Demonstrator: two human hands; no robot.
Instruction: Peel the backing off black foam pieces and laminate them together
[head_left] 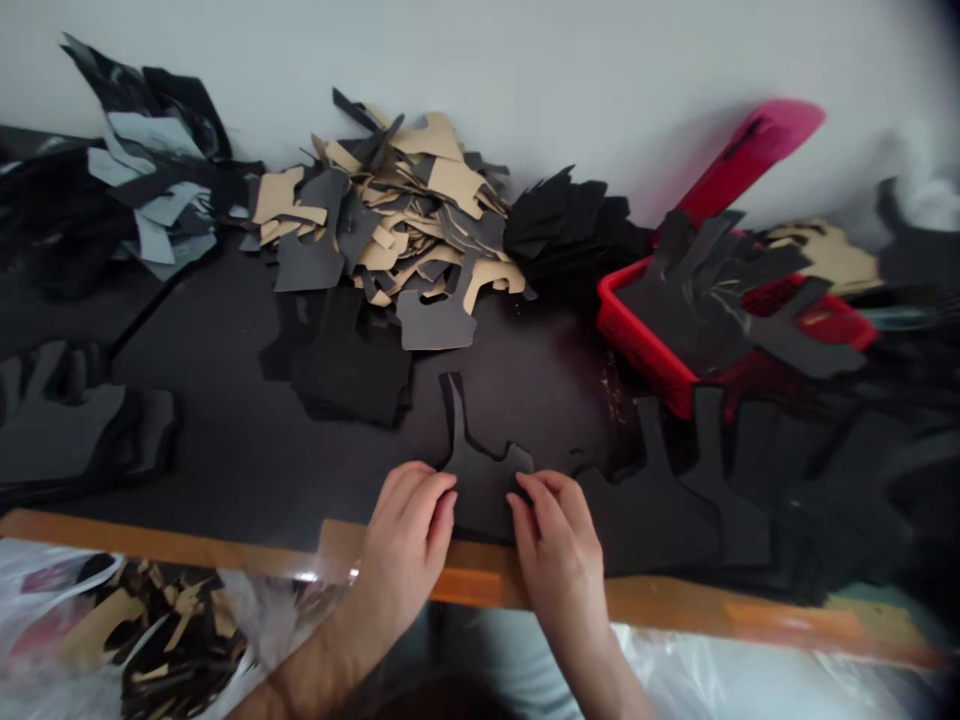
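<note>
A dark grey, flat cut-out piece (484,490) with a narrow upright strip and a notched upper edge lies at the table's front edge. My left hand (409,525) pinches its left side between thumb and fingers. On its right side, my right hand (559,535) pinches it the same way. Part of each side is hidden under my fingertips. Just beyond the piece sits a stack of black cut-outs (352,370). To the right of my right hand, similar dark cut-outs (660,510) lie overlapping along the edge.
Behind is a heap of tan and grey cut-outs (420,220). A red bin (652,325) holding dark pieces stands at right. More dark pieces (67,420) lie at left. A wooden strip (187,540) edges the black table (217,340). Below left, a plastic bag (255,610) holds scraps.
</note>
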